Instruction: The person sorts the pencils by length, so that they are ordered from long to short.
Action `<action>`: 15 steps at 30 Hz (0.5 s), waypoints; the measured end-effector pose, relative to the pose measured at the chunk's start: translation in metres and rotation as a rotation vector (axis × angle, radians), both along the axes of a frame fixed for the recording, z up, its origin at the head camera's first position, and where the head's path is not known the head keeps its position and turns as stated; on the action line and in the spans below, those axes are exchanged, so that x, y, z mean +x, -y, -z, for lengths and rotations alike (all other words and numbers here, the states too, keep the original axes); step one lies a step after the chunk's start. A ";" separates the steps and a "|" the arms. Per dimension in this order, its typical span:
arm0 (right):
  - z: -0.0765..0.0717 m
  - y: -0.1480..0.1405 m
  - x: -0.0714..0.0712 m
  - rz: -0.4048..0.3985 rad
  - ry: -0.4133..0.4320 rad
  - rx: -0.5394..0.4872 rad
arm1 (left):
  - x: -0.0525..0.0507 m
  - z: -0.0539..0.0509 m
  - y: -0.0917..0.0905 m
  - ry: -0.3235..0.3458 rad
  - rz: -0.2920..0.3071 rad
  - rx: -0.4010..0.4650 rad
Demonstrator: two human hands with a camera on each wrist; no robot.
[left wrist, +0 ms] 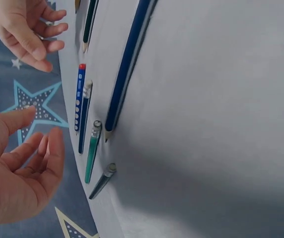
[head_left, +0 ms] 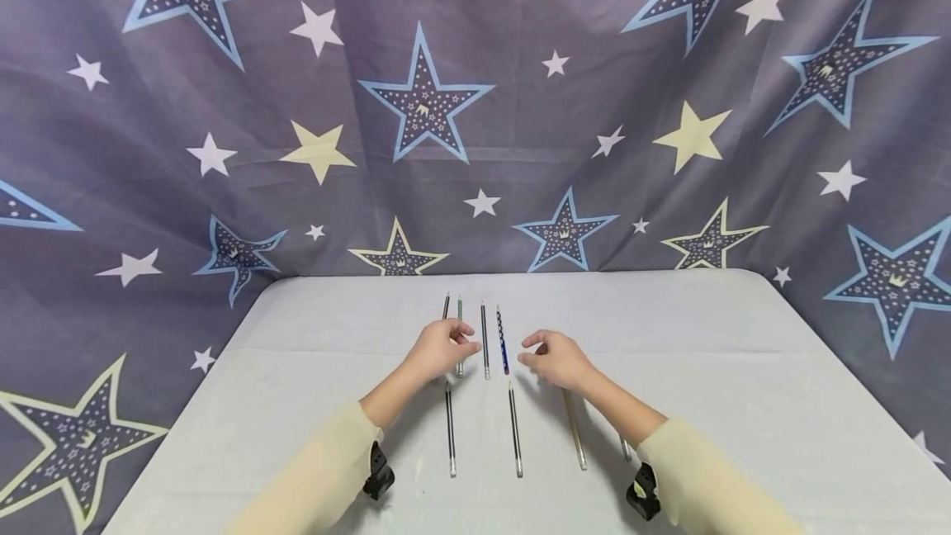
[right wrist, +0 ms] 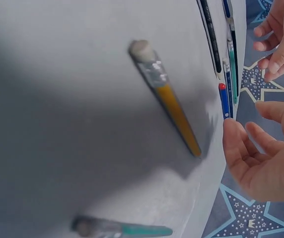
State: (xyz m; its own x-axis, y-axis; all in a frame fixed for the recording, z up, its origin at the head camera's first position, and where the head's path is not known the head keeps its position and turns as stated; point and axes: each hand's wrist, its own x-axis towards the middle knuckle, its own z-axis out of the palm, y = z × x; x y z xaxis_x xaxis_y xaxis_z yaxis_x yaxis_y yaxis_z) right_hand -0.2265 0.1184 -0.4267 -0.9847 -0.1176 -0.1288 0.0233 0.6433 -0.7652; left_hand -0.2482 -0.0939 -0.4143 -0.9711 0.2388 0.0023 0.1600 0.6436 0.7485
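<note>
Across the white tabletop [head_left: 319,386] in the head view, pencils lie in two rows before a grey cloth [head_left: 520,130] patterned with stars. The spotted blue pencil [head_left: 503,345] lies between the left hand [head_left: 438,351] and right hand [head_left: 559,359], both with released, loosely bent fingers. The left wrist view has a dark pencil [left wrist: 127,69] nearest the camera. In the right wrist view, a yellow pencil [right wrist: 174,111] and teal pencil [right wrist: 147,230] lie apart.

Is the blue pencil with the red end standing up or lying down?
Lying down: the head view shows the red-ended pencil flat along the table.
</note>
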 end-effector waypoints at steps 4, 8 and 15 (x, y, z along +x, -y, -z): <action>0.000 -0.002 0.009 -0.012 0.011 -0.013 | 0.009 0.003 0.006 0.061 0.004 0.058; 0.000 -0.004 0.015 -0.026 0.016 -0.024 | 0.017 0.007 0.013 0.091 0.002 0.100; 0.002 -0.004 0.025 -0.058 0.030 -0.023 | 0.034 0.014 0.026 0.091 0.018 0.171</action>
